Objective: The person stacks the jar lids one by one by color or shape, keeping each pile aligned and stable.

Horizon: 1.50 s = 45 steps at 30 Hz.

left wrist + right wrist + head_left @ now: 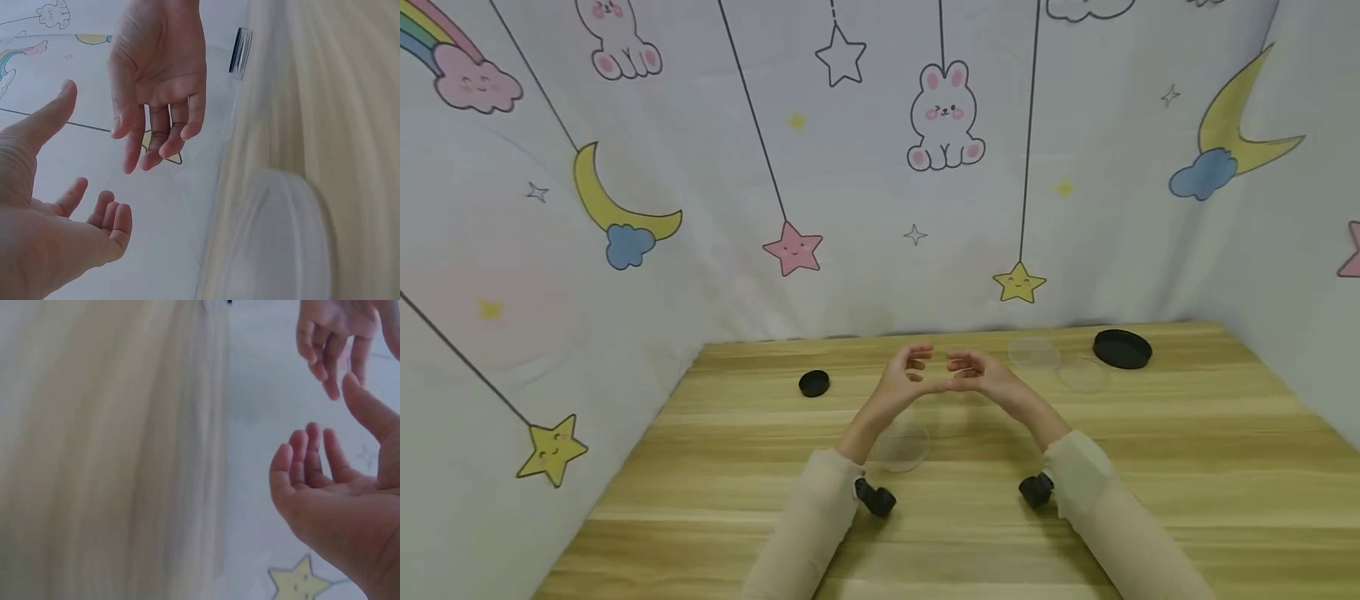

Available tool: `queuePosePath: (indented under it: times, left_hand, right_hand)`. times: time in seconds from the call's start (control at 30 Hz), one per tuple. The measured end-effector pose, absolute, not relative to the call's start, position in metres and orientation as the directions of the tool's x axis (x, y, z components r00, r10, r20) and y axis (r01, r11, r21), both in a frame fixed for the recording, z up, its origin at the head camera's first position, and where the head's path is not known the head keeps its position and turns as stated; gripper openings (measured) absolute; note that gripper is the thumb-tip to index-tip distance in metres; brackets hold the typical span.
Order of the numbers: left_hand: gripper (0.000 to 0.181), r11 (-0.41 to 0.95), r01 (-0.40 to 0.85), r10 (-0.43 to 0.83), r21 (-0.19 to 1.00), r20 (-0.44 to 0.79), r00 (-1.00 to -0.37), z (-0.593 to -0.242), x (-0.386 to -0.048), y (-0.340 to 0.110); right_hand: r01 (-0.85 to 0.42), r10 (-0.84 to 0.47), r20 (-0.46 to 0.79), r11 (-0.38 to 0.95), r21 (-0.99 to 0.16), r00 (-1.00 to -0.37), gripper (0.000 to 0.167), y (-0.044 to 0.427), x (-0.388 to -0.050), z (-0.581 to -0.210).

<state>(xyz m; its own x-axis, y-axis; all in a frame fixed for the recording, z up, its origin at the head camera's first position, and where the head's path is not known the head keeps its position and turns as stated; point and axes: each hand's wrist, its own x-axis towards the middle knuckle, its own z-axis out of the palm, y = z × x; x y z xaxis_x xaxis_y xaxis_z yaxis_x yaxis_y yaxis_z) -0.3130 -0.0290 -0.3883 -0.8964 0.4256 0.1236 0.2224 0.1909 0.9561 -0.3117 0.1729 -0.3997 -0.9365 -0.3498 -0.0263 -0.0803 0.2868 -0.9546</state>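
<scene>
Over the middle of the table, my left hand [901, 382] and my right hand [994, 382] face each other with loosely bent fingers. In the head view their thumbs appear to meet; the left wrist view shows a gap between the left hand [62, 231] and the right hand [164, 62]. Neither holds anything. The right wrist view shows the right hand's [340, 500] fingers relaxed and slightly curved. A clear round disc [906, 450] lies on the wood beside the left wrist, partly covered by the forearm.
On the wooden table [730, 500], a small black round lid-like piece [814, 383] lies left of the hands. Two clear discs [1034, 354] and a larger black shallow round piece [1122, 350] lie at the back right. A patterned curtain [865, 192] hangs behind the table.
</scene>
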Motion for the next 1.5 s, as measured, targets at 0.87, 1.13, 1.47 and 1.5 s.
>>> queuePosePath:
  times: [0.87,1.13,1.47,1.5]
  left_hand:
    - [0.077,-0.008,-0.005,0.191,1.000,-0.003,-0.982,-0.403,-0.350,0.122]
    - [0.081,-0.051,-0.058,0.130,0.997,-0.051,-0.990,-0.426,-0.349,0.128]
    - [0.068,0.183,-0.042,0.041,0.982,-0.051,-0.998,-0.432,-0.346,0.141]
    - [0.065,0.206,-0.035,0.029,0.978,-0.042,-0.999,-0.432,-0.345,0.141]
  right_hand:
    - [-0.068,-0.113,0.020,0.436,-0.897,-0.993,0.078,0.308,-0.345,-0.382]
    - [-0.033,-0.126,-0.039,0.523,-0.851,-0.991,0.083,0.320,-0.347,-0.394]
    - [-0.012,-0.163,-0.115,0.623,-0.782,-0.980,0.077,0.319,-0.360,-0.409]
    - [-0.017,-0.166,-0.112,0.630,-0.776,-0.980,0.076,0.317,-0.361,-0.410]
